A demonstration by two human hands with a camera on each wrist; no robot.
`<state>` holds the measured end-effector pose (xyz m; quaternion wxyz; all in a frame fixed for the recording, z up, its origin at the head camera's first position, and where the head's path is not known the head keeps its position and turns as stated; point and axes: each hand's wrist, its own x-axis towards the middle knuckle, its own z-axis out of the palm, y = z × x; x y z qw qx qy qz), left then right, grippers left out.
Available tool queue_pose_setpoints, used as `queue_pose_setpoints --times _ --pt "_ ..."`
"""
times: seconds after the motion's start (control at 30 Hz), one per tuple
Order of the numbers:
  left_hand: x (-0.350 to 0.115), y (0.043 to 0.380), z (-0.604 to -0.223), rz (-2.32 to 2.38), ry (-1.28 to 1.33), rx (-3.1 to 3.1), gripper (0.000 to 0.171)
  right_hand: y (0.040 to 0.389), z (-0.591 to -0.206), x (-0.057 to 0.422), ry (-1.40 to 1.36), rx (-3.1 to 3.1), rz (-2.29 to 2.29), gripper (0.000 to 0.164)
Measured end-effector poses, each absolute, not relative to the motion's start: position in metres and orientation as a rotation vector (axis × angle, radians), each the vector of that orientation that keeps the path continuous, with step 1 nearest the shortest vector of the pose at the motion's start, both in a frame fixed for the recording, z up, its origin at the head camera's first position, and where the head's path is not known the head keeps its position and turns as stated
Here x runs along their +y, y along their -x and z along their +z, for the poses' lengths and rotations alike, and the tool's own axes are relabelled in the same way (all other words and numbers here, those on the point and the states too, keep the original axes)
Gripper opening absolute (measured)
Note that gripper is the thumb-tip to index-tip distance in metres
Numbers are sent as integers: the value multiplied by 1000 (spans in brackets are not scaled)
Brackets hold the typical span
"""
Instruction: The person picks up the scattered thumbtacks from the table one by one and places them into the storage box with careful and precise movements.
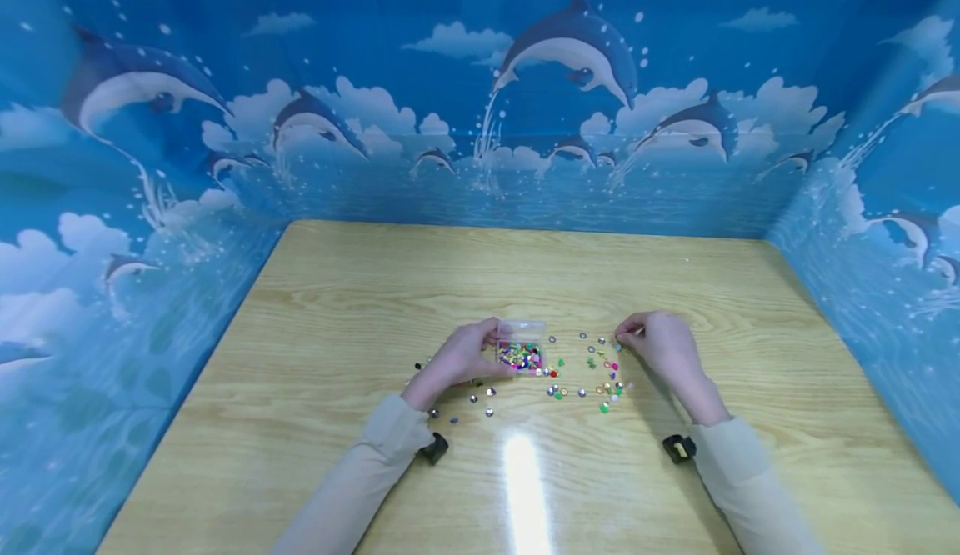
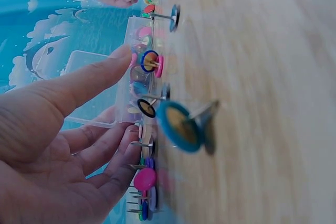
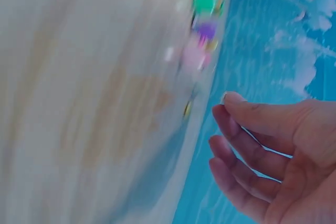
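Observation:
A small clear plastic box (image 1: 522, 330) stands on the table with its hinged lid tipped back, full of colourful thumbtacks (image 1: 519, 357). My left hand (image 1: 459, 357) grips the box from the left, thumb along the near side and fingers behind it. In the left wrist view, the thumb (image 2: 100, 80) presses the box's side wall. To the right of the box, my right hand (image 1: 666, 348) is over the edge of the scattered tacks. Its thumb and forefinger pinch a tiny thumbtack (image 3: 224, 98), mostly hidden by the fingertips; the other fingers curl loosely below.
Loose thumbtacks (image 1: 582, 392) lie scattered between the hands, and several more (image 1: 490, 412) lie near the left wrist, some points up. The wooden table (image 1: 375, 288) meets a blue dolphin-printed curtain (image 1: 480, 122) at the back and sides.

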<state>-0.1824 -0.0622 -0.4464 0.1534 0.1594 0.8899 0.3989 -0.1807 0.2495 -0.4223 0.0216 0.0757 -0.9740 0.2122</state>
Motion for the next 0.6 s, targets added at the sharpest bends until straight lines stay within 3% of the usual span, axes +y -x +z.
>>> queue_pose_setpoints --times 0.6 --pt "-63 182 -445 1149 -436 2542 64 165 -420 168 -526 -2904 816 7"
